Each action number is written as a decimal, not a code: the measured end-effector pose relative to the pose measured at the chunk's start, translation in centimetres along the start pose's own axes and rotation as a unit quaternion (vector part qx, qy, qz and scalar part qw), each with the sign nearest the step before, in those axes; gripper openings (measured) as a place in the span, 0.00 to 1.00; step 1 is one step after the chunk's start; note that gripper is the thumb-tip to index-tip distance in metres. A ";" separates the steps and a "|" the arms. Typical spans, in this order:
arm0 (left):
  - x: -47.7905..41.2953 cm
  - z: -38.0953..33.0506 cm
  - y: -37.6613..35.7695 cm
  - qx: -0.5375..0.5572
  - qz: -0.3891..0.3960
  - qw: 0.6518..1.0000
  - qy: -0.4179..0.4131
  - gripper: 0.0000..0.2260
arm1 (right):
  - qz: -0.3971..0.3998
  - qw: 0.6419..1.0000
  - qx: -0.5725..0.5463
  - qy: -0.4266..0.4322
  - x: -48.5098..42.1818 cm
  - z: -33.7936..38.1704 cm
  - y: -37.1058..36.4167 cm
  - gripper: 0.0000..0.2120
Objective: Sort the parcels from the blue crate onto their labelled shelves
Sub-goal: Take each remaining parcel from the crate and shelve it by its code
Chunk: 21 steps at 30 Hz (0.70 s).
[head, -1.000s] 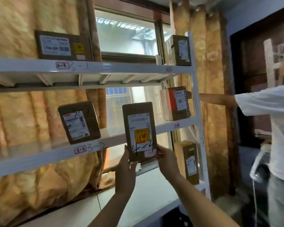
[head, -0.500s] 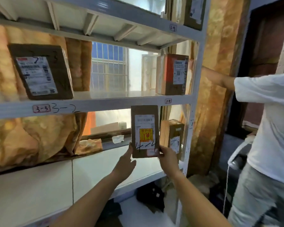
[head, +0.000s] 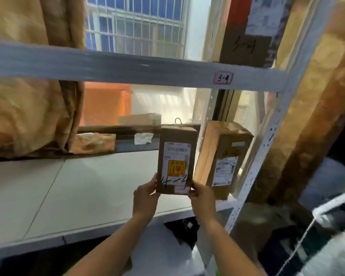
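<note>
Gripping parcel point(head: 176, 162) marked "4-4"

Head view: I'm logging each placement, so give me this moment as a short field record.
held parcel: brown box, upright, handwritten 4-4
left hand: grips its lower left corner
right hand: grips its lower right corner
position: over the white lower shelf; set down or not, unclear
neighbour: taped brown parcel standing to its right
shelf tag: 3-4, on the beam above

The top edge cut off the orange-striped brown cardboard box point(head: 245, 48), its label blurred. The left hand point(head: 145, 197) and right hand point(head: 202, 197) hid the lower corners of the brown cardboard parcel marked 4-4 point(head: 176, 156).
</note>
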State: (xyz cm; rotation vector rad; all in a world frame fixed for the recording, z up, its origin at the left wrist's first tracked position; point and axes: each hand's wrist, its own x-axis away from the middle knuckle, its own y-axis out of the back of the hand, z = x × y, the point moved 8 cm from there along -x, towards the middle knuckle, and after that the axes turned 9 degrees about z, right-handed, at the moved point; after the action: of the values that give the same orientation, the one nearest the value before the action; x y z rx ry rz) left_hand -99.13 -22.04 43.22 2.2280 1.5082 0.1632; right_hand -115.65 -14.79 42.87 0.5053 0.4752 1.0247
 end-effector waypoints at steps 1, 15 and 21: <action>-0.6 1.0 -0.6 -0.003 -0.002 1.000 0.006 0.22 | -0.001 1.000 0.007 0.001 -0.7 -1.0 -0.7 0.17; -5.2 8.8 -7.7 0.058 0.101 0.987 0.107 0.27 | 0.041 0.998 -0.009 -0.045 -6.3 -9.9 -4.9 0.19; -5.5 9.4 -8.9 0.018 0.132 0.986 0.096 0.27 | 0.087 0.995 -0.012 -0.040 -6.9 -10.7 -5.8 0.26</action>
State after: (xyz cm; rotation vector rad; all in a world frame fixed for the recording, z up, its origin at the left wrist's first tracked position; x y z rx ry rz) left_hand -105.76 -27.06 31.83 2.4961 1.3111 0.4470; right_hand -121.05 -21.51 31.89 0.5719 0.3516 1.1718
